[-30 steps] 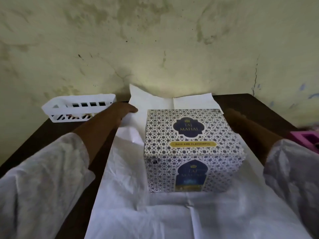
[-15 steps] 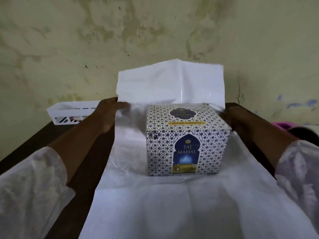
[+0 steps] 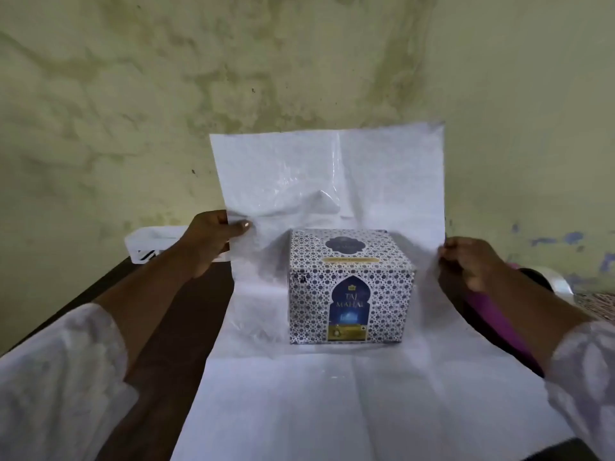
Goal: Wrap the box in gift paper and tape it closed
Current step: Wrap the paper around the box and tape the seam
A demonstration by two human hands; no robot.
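Behind everything stands a yellow-green plaster wall (image 3: 299, 61), blotched with darker stains and a few blue flecks low on the right. Below it, the head view looks down on a dark brown table (image 3: 186, 311). A large sheet of white gift paper (image 3: 332, 394) lies across the table and runs toward the viewer, creased along old fold lines. On the paper, about in the middle of the view, sits the box (image 3: 349, 287), upright, patterned in white and blue with a dark blue arch panel reading TAJ MAHAL on its near face.

The far part of the sheet is lifted up behind the box and stands nearly vertical against the wall, wrinkled in its lower middle. The left hand (image 3: 209, 241) pinches the raised sheet's left edge, thumb in front of the paper and fingers curled behind it. The right hand (image 3: 466, 261) grips the right edge at about the same height, its fingers curled round the paper. Both forearms come out of white sleeves (image 3: 56, 377).

Behind the left hand, at the table's far edge, lies a white slotted plastic basket (image 3: 153, 242), partly hidden. Under the right forearm shows a pink object (image 3: 492, 324), too hidden to identify.
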